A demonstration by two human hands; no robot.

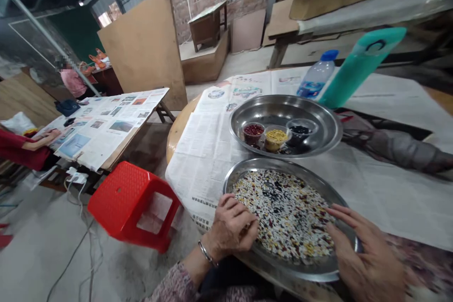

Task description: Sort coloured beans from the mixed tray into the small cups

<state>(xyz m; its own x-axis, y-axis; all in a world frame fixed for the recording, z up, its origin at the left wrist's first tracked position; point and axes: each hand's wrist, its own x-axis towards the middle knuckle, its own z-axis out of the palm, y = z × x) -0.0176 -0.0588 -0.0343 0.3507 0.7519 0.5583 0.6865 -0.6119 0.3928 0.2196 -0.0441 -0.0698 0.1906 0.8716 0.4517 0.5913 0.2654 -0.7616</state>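
A steel oval tray (283, 271) lies in front of me, covered with mixed white grains and red, yellow and black beans (290, 217). At its left side my left hand (233, 222) is closed, fingers curled in over the edge of the mix; what they hold is hidden. My right hand (368, 250) lies across the right rim, its fingers stretched out and apart, tips at the grains. Behind stands a second steel tray (244, 108) with three clear cups: red beans (253, 131), yellow beans (276, 137) and black beans (300, 130).
A water bottle (316, 75), a teal bottle (364, 66) and a grey folded umbrella (399, 144) are on the newspaper-covered table (198, 151). A red stool (123, 198) stands at left. Two people sit by other tables, one in a pink top (73, 82), another showing a red sleeve (21, 148).
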